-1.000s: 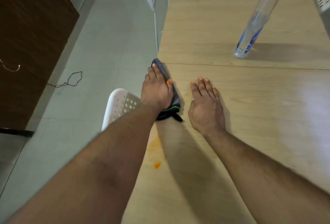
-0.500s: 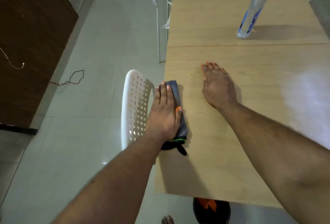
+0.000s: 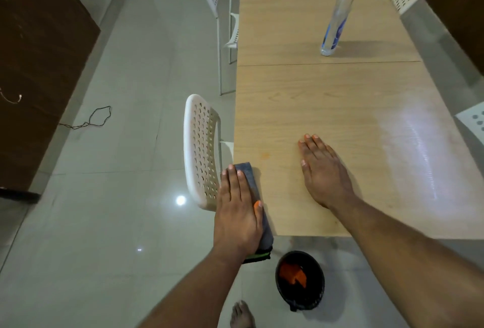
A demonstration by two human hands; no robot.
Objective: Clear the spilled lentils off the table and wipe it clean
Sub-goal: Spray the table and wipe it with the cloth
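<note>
Folded grey cloth (image 3: 253, 191) overhanging table (image 3: 340, 107) corner

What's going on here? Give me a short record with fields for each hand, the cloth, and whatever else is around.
left hand: flat on the cloth, pressing it at the table's near left corner
right hand: flat on the table, holds nothing
cloth: grey, folded, overhangs the near edge
table: light wood, faint orange smear
bottle: clear, blue cap, upright, far side
bin: black, on floor, orange contents
</note>
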